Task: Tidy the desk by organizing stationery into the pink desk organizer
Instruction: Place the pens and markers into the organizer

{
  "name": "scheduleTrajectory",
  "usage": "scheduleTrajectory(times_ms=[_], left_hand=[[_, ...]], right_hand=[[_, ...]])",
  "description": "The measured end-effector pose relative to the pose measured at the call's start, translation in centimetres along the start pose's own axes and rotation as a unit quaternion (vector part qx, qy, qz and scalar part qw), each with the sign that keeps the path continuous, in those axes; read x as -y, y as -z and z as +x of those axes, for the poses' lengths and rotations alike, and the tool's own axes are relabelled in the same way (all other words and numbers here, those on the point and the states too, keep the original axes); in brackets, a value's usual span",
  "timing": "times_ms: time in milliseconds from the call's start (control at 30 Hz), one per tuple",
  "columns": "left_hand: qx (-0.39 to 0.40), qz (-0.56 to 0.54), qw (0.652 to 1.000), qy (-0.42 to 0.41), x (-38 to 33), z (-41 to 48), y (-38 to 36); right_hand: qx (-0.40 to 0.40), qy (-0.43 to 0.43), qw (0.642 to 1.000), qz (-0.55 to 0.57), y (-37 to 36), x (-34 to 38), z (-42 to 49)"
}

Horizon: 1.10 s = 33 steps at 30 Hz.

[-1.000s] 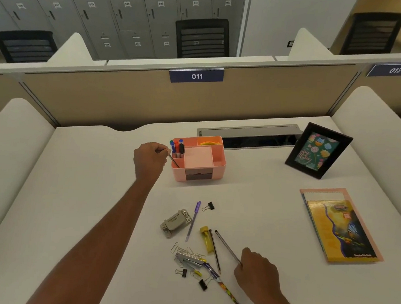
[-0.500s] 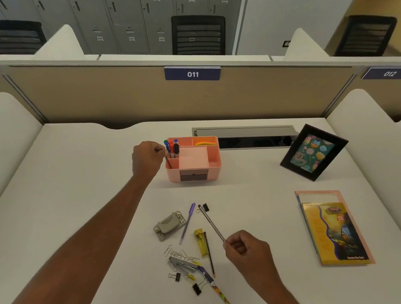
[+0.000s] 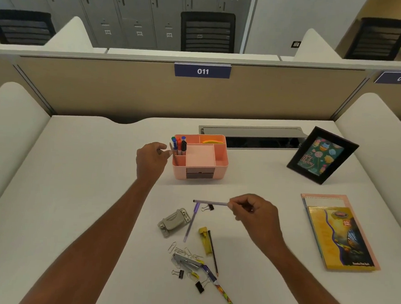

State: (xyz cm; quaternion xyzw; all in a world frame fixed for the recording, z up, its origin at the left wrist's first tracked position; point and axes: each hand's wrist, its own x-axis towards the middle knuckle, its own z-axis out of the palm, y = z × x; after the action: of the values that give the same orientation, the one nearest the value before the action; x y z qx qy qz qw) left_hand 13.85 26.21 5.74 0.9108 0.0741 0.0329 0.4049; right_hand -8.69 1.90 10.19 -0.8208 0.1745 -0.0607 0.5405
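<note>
The pink desk organizer (image 3: 220, 163) stands mid-desk with markers (image 3: 180, 144) upright in its back-left slot and yellow items in the back slot. My left hand (image 3: 151, 159) is at its left side, fingertips pinching a brown pencil (image 3: 174, 156) that leans in the front-left slot. My right hand (image 3: 253, 212) holds a thin grey pen (image 3: 210, 202) level above the desk, its tip pointing left. Below lie a purple pen (image 3: 190, 224), a grey hole punch (image 3: 174, 222), a yellow cutter (image 3: 205, 240), a dark pencil (image 3: 213, 252), a stapler (image 3: 187, 260), paper clips, binder clips and a patterned pen (image 3: 223, 293).
A black picture frame (image 3: 322, 155) leans at the back right. Notebooks (image 3: 340, 233) are stacked at the right. A cable slot (image 3: 254, 137) runs behind the organizer. Padded dividers flank the desk and a beige partition marked 011 closes the back.
My right hand lifted the thin pen off the pile and swung it level, moving up toward the organizer. My left hand lowered the brown pencil into the front-left slot.
</note>
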Motion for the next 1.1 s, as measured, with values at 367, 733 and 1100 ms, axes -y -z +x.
scheduleTrajectory(times_ms=[367,733,1100], left_hand=[[0.055,-0.018,0.997,-0.044,4.1,-9.4,-1.4],[0.201,0.048,0.967,-0.152,4.9,-15.5,-3.3],[0.288,0.185,0.843,-0.415,5.3,-22.4,-6.3]], right_hand=[[-0.020,0.107,0.993,-0.052,-1.7,4.5,6.7],[-0.041,0.202,0.975,-0.081,-6.9,8.6,12.2],[0.046,0.221,0.933,-0.279,-14.0,7.5,16.9]])
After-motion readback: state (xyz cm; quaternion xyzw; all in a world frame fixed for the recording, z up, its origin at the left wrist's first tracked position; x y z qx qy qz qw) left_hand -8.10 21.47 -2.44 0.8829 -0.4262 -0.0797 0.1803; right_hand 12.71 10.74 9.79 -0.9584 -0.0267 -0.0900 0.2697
